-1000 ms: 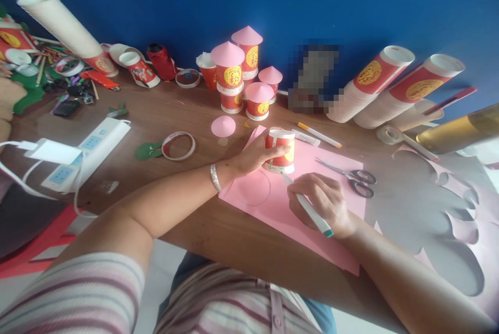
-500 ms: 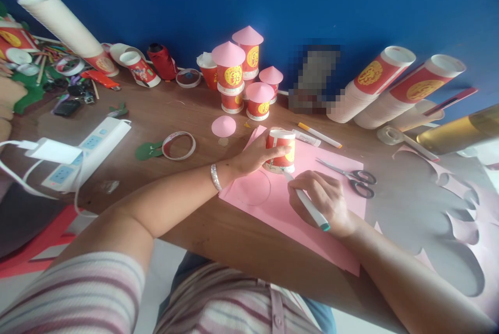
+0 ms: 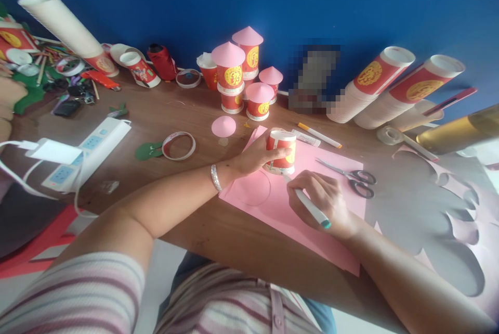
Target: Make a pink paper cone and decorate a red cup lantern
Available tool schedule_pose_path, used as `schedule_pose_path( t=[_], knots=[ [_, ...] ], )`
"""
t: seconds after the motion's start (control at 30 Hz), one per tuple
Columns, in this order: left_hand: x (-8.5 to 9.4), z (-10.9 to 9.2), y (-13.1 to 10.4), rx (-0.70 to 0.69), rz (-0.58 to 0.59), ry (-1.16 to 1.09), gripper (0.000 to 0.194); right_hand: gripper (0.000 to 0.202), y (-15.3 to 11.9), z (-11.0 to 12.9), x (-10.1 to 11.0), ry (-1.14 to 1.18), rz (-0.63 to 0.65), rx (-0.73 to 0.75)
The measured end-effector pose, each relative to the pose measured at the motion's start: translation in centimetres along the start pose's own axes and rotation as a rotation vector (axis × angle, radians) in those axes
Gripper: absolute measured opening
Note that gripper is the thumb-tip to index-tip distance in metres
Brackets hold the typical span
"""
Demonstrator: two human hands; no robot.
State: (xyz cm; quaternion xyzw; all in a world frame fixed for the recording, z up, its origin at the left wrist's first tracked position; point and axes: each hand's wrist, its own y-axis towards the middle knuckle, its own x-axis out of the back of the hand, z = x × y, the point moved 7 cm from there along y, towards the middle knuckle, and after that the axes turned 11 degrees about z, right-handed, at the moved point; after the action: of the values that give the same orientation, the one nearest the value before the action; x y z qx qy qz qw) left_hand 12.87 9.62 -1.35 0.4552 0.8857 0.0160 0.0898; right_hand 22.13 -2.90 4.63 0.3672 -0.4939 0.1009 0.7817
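Note:
My left hand [image 3: 255, 156] is wrapped round a red and white paper cup [image 3: 281, 142] with a yellow emblem, over pink paper [image 3: 323, 240]. In my right hand [image 3: 322, 198] is a white marker [image 3: 313, 209] with a green end, its tip pointing toward the cup's lower edge and partly hidden by my fingers. A circle outline [image 3: 253, 188] is drawn on the paper, left of the marker. Scissors [image 3: 346, 175] with dark handles lie on the paper's right side. Behind the cup are a glue stick [image 3: 306, 138] and an orange-white marker [image 3: 319, 135].
Cups with pink cone tops [image 3: 230, 71] stand by the blue wall, with a loose pink cone [image 3: 223, 126] in front. Stacked paper cups [image 3: 370, 84] lean at right near a tape roll [image 3: 390, 135]. Cut pink scraps [image 3: 463, 230] lie right; a power strip [image 3: 88, 154] lies left.
My right hand and the marker have shifted very slightly, the marker's tip moving down from the cup's lower edge. My left hand keeps its hold on the cup.

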Motion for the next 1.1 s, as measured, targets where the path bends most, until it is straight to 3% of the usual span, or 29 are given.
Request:
schedule_pose_path(
  t=[0.2, 0.43, 0.77, 1.1],
  knots=[
    [-0.18, -0.01, -0.15, 0.034, 0.008, 0.006, 0.045, 0.014, 0.19, -0.41, 0.05, 0.141, 0.059, -0.079],
    [-0.39, 0.11, -0.26, 0.060, 0.018, 0.003, 0.047, 0.012, 0.09, -0.92, -0.14, 0.171, 0.029, -0.131],
    [0.02, 0.23, 0.09, -0.004, 0.002, -0.054, 0.033, 0.017, -0.20, -0.25, 0.44, 0.071, -0.050, -0.040],
    [-0.12, -0.05, 0.09, -0.014, 0.008, -0.077, 0.031, 0.020, -0.09, -0.30, 0.08, 0.088, -0.011, -0.007]
  ],
)
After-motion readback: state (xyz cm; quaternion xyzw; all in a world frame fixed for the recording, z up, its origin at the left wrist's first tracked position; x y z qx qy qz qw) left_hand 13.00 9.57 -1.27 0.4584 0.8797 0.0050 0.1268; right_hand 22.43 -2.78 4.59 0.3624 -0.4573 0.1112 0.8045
